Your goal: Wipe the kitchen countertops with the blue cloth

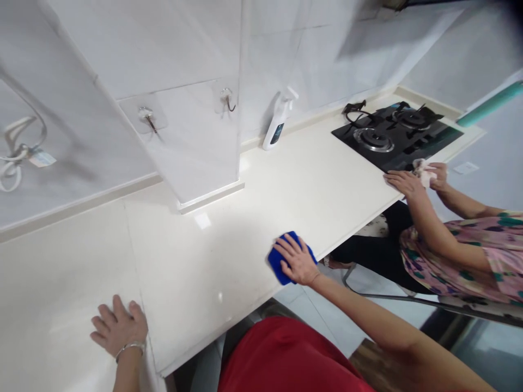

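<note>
My right hand [297, 261] holds a blue cloth [291, 238] down against the white countertop [196, 283], close to its front edge. Its fingers lie across the top of the cloth, and the palm hides part of it. On the left, my left hand [120, 326] rests on the counter with its fingers spread and nothing in them. A bracelet [131, 346] circles that wrist. Beside a seam in the countertop, this hand is well apart from the cloth.
A white spray bottle [279, 121] stands against the wall. Farther right is a black gas hob [392, 136], where another person's hands [408, 182] hold a pale crumpled cloth [425, 173]. A wall pillar [192, 147] with two hooks juts over the counter. A cord [24, 149] hangs left.
</note>
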